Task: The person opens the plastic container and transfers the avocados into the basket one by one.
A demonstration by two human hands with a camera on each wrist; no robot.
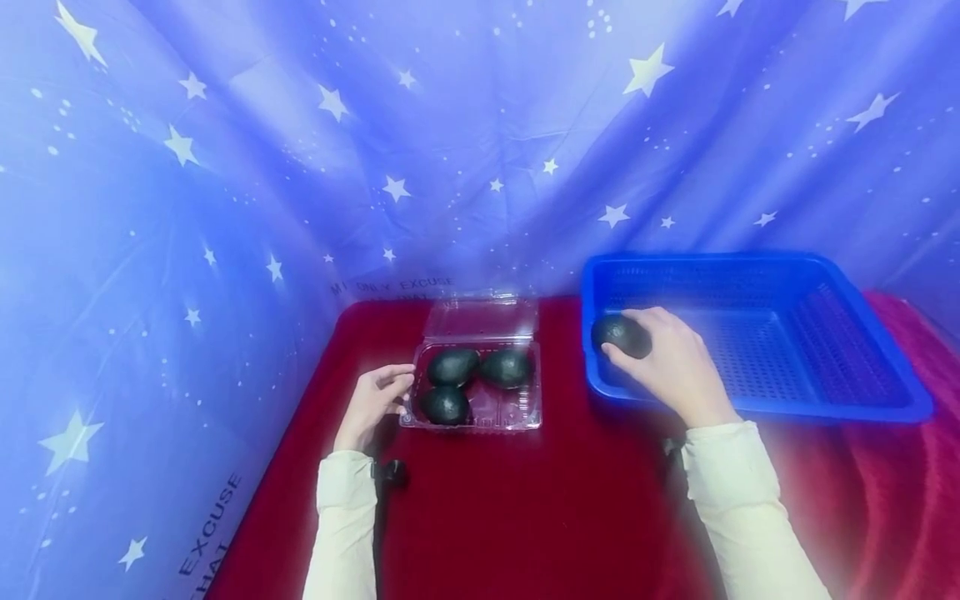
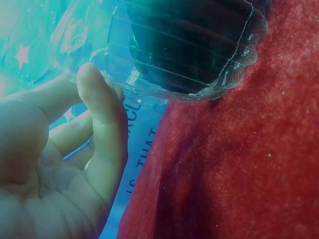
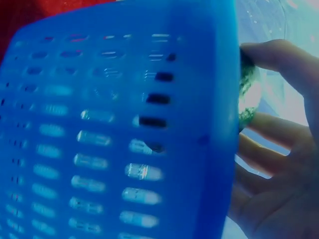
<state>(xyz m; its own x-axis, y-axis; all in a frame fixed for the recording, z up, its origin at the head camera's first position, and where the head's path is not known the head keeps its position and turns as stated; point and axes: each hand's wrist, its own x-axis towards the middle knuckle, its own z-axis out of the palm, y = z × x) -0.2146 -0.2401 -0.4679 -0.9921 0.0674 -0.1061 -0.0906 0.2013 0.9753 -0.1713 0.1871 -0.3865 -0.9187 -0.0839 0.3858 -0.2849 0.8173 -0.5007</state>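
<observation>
My right hand [image 1: 671, 358] grips a dark green avocado [image 1: 617, 333] at the left end of the blue basket [image 1: 750, 413]. In the right wrist view the basket wall [image 3: 189, 149] hides most of that avocado [image 3: 247, 94]. On the left, my left hand [image 1: 372, 404] pinches the left edge of a clear plastic clamshell box [image 1: 487, 417], its lid [image 1: 483, 319] folded back. The left wrist view has the fingertips [image 2: 91, 82] at the box's rim. Inside sit three avocados: one at back left [image 1: 453, 367], one at back right [image 1: 506, 368], one at front left [image 1: 446, 406].
A red cloth [image 1: 525, 517] covers the table. Blue star-printed curtains [image 1: 480, 125] hang behind and along the left side. The basket stands at the right, apart from the box, with its perforated floor [image 1: 742, 342] showing.
</observation>
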